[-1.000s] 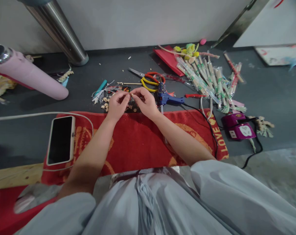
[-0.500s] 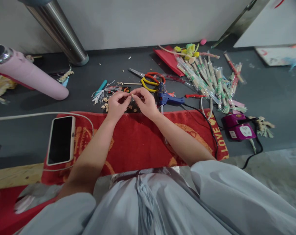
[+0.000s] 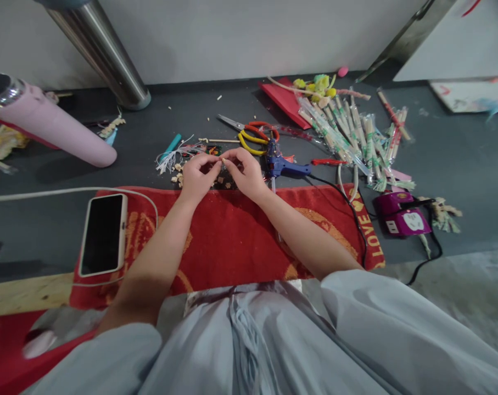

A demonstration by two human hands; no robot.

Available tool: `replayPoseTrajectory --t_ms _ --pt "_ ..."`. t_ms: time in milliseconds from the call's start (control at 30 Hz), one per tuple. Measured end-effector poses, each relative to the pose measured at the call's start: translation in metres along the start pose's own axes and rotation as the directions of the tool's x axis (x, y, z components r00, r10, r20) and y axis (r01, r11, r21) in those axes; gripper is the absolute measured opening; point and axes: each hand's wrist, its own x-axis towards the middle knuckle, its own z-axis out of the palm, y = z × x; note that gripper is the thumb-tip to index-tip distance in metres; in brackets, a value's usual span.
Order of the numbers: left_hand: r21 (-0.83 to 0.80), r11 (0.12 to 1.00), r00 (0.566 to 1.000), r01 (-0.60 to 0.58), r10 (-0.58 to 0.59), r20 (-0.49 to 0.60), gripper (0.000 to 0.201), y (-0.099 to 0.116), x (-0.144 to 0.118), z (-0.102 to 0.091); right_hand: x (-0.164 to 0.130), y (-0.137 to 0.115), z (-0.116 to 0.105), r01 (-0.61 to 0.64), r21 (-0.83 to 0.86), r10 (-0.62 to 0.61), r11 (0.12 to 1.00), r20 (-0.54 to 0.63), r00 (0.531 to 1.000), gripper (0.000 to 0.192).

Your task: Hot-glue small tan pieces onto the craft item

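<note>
Red mat (image 3: 232, 241) spreading across frame centre, cushioning work. Blue glue gun (image 3: 284, 164) lying just right of hands, within reach. Am pinching tiny pale piece (image 3: 222, 160) between left hand (image 3: 197, 175) and right hand (image 3: 244, 173), above centre, steadying it.

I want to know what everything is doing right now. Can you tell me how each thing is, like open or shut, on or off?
left hand: fingertips pinched on a small pale piece
right hand: fingertips pinched on the same piece
phone: screen dark, cable plugged in
scissors: lying flat, blades shut
glue gun: lying on its side, cord attached
pink bottle: on its side, mouth open
power strip: black plug in it
</note>
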Motion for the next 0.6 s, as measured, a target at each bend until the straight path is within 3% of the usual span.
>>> replayPoseTrajectory --t_ms 600 --pt "0.052 0.998 1.0 -0.024 0.025 -0.016 0.006 0.0026 -0.001 -0.0002 0.0 0.0037 0.0021 -0.025 0.021 0.025 0.999 0.021 0.999 0.009"
